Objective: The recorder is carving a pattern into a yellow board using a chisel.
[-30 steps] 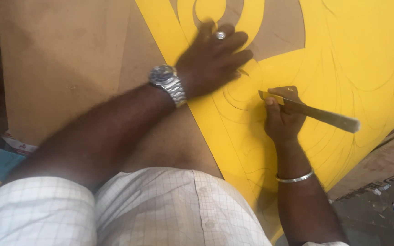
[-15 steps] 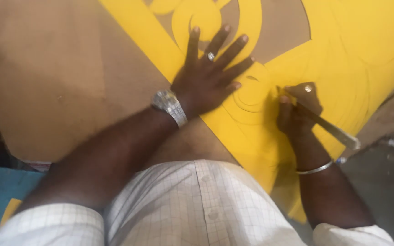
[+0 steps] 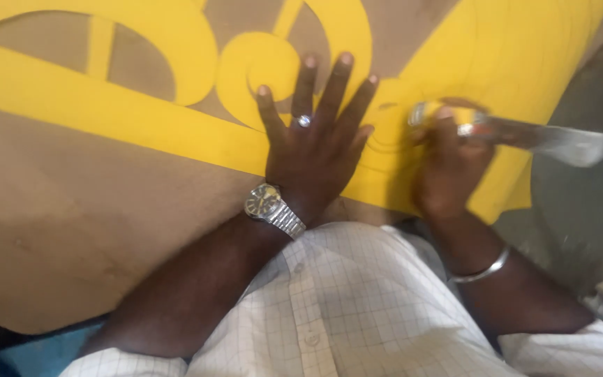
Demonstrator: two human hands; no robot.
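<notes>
My left hand (image 3: pixel 319 143) lies flat with fingers spread on a yellow sheet (image 3: pixel 141 119) that has curled shapes cut out of it. It wears a ring and a metal wristwatch (image 3: pixel 272 208). My right hand (image 3: pixel 448 164), blurred, grips the handle end of a long metal cutting tool (image 3: pixel 546 138) whose blade end points right. The tool's tip sits on the yellow sheet just right of my left fingers. A thin bangle (image 3: pixel 483 269) circles my right wrist.
The yellow sheet rests on a large brown board (image 3: pixel 71 223) showing through the cut-outs. A dark grey floor (image 3: pixel 581 202) lies to the right of the board. A blue surface (image 3: pixel 29 352) shows at the bottom left. My white checked shirt fills the bottom.
The view has swung so the yellow sheet now runs across the top. My left hand spread its fingers flat. My right hand and the tool shifted slightly and are blurred.
</notes>
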